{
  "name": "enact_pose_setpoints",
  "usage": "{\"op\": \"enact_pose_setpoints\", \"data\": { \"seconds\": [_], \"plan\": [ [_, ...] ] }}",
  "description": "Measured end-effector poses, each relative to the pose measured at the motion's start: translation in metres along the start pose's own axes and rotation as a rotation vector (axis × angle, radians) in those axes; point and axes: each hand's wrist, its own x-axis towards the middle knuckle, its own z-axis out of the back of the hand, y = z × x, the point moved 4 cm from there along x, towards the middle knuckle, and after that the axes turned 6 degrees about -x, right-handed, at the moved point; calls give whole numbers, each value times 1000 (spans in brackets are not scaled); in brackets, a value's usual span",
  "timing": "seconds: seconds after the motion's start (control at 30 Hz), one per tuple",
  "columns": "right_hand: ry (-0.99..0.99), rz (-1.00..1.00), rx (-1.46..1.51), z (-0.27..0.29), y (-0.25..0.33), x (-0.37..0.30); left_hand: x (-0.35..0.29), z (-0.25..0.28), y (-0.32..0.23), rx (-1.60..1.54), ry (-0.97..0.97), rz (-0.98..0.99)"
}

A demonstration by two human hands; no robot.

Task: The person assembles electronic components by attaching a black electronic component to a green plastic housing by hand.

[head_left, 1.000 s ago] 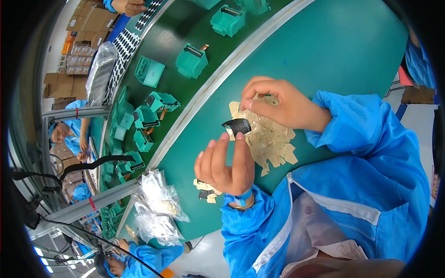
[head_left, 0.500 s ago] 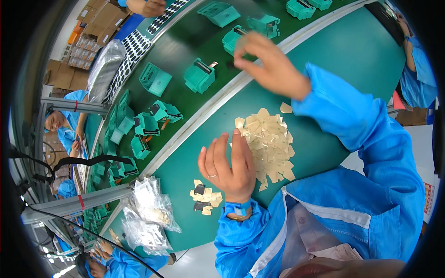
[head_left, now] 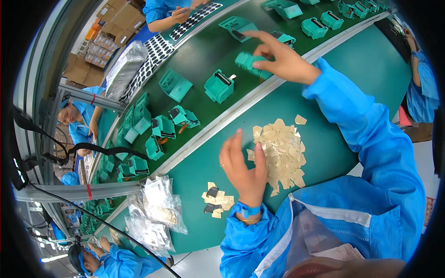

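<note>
At the belt's near rail my right hand (head_left: 288, 61) has its thumb and some fingers closed on a green plastic housing (head_left: 250, 62), which looks tilted and blurred. Its index finger stretches out towards an open green cover (head_left: 235, 27); a small dark patch by that fingertip is too unclear to name. My left hand (head_left: 248, 178) hovers over the green table with its fingers apart and nothing in them. Its thumb is at the left edge of a pile of cream-coloured paper pieces (head_left: 280, 155). A smaller group of cream and black pieces (head_left: 219, 200) lies left of that hand.
More green housings (head_left: 219, 86) and covers stand along the dark green belt (head_left: 199, 60), behind a metal rail (head_left: 204, 134). Clear plastic bags (head_left: 160, 204) lie at the table's left, near a metal frame post (head_left: 116, 190). Co-workers' hands (head_left: 181, 15) work across the belt.
My right hand has closed on the green housing and tilted it towards me. The fingers of my left hand have spread. The whole view has shifted slightly.
</note>
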Motion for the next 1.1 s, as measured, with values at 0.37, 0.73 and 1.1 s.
{"op": "enact_pose_setpoints", "data": {
  "seconds": [0.37, 0.73, 1.1],
  "plan": [
    [431, -490, 1031, -60, 24, -120, -16, -27, 18, -930, 265, 485],
    [183, -247, 541, -54, -18, -123, -25, -60, 60, -1047, 139, 836],
    [189, -244, 528, -89, -59, -136, -36, -83, 88, -852, 156, 680]
  ]
}}
